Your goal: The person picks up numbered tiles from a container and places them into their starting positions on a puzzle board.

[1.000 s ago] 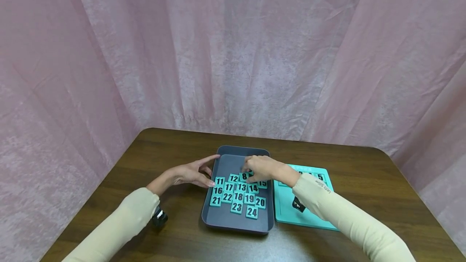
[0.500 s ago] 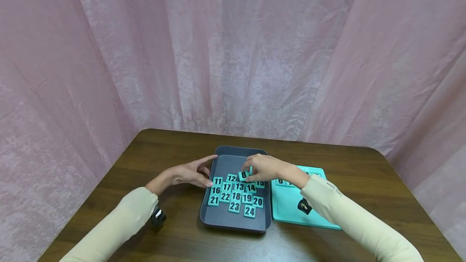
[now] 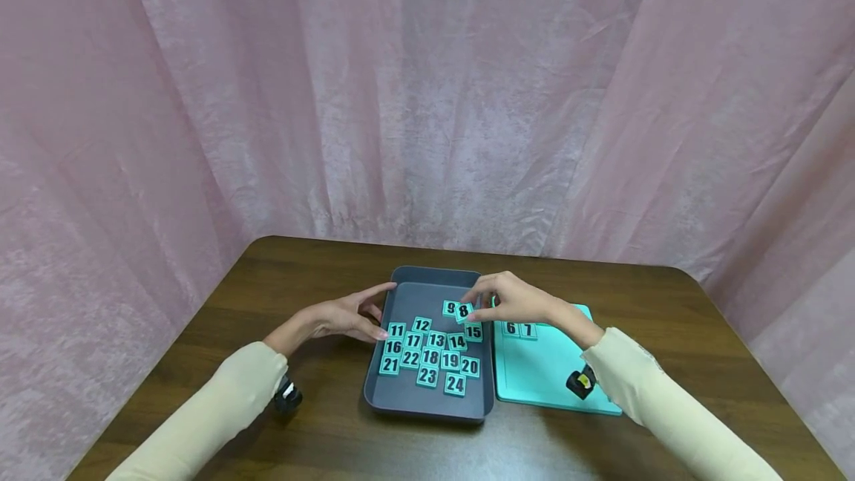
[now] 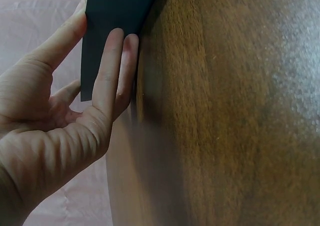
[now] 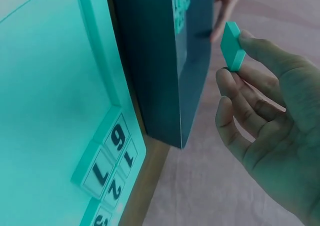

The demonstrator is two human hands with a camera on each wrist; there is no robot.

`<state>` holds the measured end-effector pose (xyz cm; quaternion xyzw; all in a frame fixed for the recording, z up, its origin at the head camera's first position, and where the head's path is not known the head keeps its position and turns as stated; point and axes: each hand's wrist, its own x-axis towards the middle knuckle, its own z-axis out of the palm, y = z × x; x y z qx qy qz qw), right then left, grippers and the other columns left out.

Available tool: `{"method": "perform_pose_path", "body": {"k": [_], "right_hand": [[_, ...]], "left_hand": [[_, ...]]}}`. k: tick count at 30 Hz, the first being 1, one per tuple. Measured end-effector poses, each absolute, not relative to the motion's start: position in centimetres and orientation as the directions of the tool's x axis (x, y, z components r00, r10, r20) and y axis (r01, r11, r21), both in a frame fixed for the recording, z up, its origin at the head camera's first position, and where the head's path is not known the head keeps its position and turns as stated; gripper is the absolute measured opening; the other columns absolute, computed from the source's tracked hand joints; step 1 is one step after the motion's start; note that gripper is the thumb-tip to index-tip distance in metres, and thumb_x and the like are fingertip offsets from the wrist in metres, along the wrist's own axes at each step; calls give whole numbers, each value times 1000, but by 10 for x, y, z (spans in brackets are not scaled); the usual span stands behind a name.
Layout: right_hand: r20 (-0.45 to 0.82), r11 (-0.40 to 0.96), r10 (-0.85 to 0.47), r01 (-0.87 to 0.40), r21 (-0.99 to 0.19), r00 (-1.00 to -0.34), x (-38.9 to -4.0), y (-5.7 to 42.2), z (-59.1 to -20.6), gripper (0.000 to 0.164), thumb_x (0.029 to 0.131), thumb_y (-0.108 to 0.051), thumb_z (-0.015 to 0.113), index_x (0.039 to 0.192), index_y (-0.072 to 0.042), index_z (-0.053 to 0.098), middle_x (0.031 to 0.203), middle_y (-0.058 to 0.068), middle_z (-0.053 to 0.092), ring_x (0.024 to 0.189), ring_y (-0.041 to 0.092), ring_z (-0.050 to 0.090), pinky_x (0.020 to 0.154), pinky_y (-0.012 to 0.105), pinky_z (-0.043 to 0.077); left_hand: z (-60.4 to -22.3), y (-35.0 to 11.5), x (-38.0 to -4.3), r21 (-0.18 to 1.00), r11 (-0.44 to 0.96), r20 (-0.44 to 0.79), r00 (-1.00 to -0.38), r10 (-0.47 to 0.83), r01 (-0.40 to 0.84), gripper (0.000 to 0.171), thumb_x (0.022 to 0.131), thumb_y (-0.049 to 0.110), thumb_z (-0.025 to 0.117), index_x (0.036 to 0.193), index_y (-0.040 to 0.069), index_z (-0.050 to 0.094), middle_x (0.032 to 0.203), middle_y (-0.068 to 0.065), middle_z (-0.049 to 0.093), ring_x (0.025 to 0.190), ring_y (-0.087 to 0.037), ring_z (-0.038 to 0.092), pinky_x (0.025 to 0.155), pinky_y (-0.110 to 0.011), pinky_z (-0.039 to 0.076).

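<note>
Two sleeves: pale cream, entering at the lower left and lower right of the head view, with a black wrist device by the left cuff and another by the right.
Tabletop: brown wood grain, across the lower part of the frame.
Tray: dark grey rounded rectangle, lower centre, long axis running up and down the frame.
Loose tiles: turquoise with black numerals, 11 to 24, bunched in uneven rows on the tray floor, digits reading upright.
Board: turquoise, just right of the tray; tile 6 and tile 7 sit side by side at its upper left.
Left hand: digits spread wide, touching the tray's left side.
Right hand: pinches tile 8 between thumb and fingers, the other fingers bent.
Tile 8's place: over the tray's upper right, partly overlapping tile 9 in view.
Tile 8's direction: numeral towards the head camera, its top leaning slightly left; long axis near vertical in the frame. In the right wrist view it shows nearly edge-on.
Curtain: pink, hanging in folds across the upper frame.
</note>
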<state>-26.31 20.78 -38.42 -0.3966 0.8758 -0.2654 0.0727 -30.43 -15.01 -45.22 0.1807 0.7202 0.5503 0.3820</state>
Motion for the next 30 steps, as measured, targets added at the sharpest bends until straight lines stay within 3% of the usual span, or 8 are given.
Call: {"method": "perform_pose_path", "body": {"k": [10,20,30], "right_hand": [[146,582,-644,-605,-544,-751,-250,245,-384,30,95,-25,75,120,-7,74,109,6,74,85,7,66,74,28,59],[129,630,-559,-521,-576,-819,-242,282,-396,30,92,-23,79,117,-7,74,109,6,74,83,6,65,76,29,60],[95,659,-540,-489,-572,-837,-235,317,-410,30,90,-20,80,112,-1,74,107,13,74,80,8,67,70,27,58]], "left_hand": [[-452,-150,-304,931,328,-349,-643,682,-158,108,86,6,82,166,27,12,130,-24,49,106,-24,65,97,-42,60],[-453,-153,-304,932,329,-348,-642,684,-155,108,87,7,82,166,27,11,132,-25,48,107,-24,65,97,-42,60],[-451,-151,-304,933,319,-348,-635,690,-164,109,87,7,82,166,26,10,131,-24,48,107,-24,65,98,-43,60]]}}
